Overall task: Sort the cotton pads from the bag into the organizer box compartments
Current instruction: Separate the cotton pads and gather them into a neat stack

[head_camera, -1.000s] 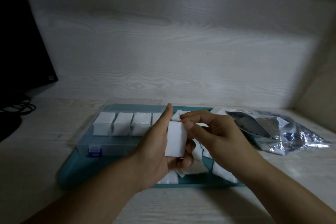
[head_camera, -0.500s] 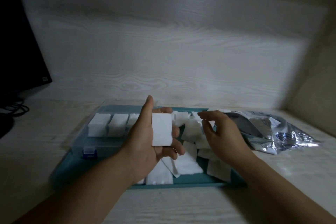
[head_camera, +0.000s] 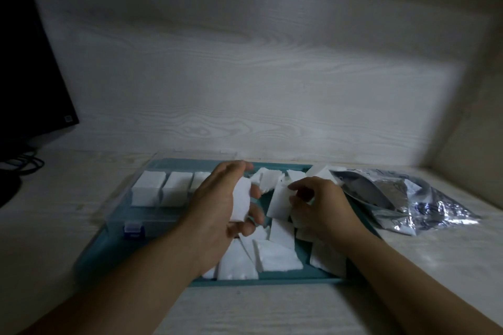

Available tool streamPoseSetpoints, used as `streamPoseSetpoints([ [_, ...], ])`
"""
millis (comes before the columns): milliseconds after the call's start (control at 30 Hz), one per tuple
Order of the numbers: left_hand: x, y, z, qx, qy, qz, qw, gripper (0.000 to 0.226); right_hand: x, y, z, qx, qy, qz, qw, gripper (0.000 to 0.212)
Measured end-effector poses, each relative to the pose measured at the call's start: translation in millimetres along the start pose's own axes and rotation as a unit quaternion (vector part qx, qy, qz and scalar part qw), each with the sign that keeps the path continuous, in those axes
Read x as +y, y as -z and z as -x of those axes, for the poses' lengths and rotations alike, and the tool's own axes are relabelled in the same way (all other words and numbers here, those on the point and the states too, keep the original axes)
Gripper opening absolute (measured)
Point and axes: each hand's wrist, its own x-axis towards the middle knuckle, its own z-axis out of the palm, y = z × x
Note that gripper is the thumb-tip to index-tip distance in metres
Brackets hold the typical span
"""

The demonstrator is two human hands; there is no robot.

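Observation:
My left hand [head_camera: 217, 209] grips a small stack of white cotton pads [head_camera: 241, 200] above the teal tray [head_camera: 109, 247]. My right hand [head_camera: 321, 207] pinches a single pad [head_camera: 280, 204] lifted from the loose pile of pads [head_camera: 272, 253] lying in the tray. The clear organizer box [head_camera: 144, 215] stands on the tray's left part, with white stacks of pads [head_camera: 163, 190] filling its back compartments. The silver foil bag [head_camera: 408, 198] lies open on the desk to the right of the tray.
A dark monitor [head_camera: 24, 76] and cables [head_camera: 24, 163] stand at the far left. A wood-grain wall closes the back and a side panel the right. Pale desk surface [head_camera: 258, 310] lies in front of the tray.
My right hand has taken hold of a pad from the pile and lifted it. My left hand's fingers have curled more tightly round its stack.

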Motion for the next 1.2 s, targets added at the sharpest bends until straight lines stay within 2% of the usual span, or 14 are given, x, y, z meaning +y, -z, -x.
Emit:
streamPoseSetpoints([
  [100, 1, 0, -1, 0.001, 0.029, 0.014, 0.999, 0.029, -3, 6, -2, 0.004, -0.017, -0.055, 0.998, 0.007],
  [267, 0, 0, -2, -0.01, 0.054, 0.049, 0.997, 0.038, -13, 25, 0, 0.04, 0.003, -0.267, 0.963, 0.015],
  [433, -3, -3, -3, -0.031, 0.058, 0.078, 0.995, 0.045, -33, 30, 14, -0.025, 0.066, -0.398, 0.915, 0.008],
  [533, -7, -3, -5, -0.063, 0.06, 0.07, 0.994, 0.054, -47, 19, 28, -0.054, 0.084, -0.356, 0.929, 0.009],
  [633, -12, -5, -4, -0.108, 0.077, 0.045, 0.99, 0.063, -53, 8, 38, -0.019, 0.103, -0.286, 0.952, 0.014],
  [733, -14, -6, -3, -0.089, 0.088, 0.031, 0.992, 0.054, -50, 5, 40, 0.034, 0.119, -0.184, 0.975, 0.018],
  [867, -11, -3, -6, -0.015, 0.078, 0.035, 0.996, 0.046, -38, 19, 27, 0.075, 0.096, -0.101, 0.987, 0.008],
  [900, -10, -2, -7, -0.001, 0.073, 0.048, 0.996, 0.045, -34, 24, 24, 0.051, 0.098, -0.046, 0.993, 0.007],
  [967, -8, -2, -9, 0.016, 0.072, 0.08, 0.994, 0.046, -28, 29, 20, -0.057, 0.099, 0.084, 0.99, 0.023],
  [1067, -5, -2, -9, 0.015, 0.069, 0.098, 0.993, 0.045, -22, 21, 23, -0.217, 0.081, 0.219, 0.948, 0.055],
  [1133, -5, -2, -9, 0.008, 0.065, 0.096, 0.993, 0.045, -19, 15, 23, -0.245, 0.075, 0.243, 0.936, 0.065],
  [1200, -6, -1, -9, 0.006, 0.063, 0.094, 0.994, 0.045, -19, 14, 22, -0.236, 0.056, 0.23, 0.942, 0.063],
])
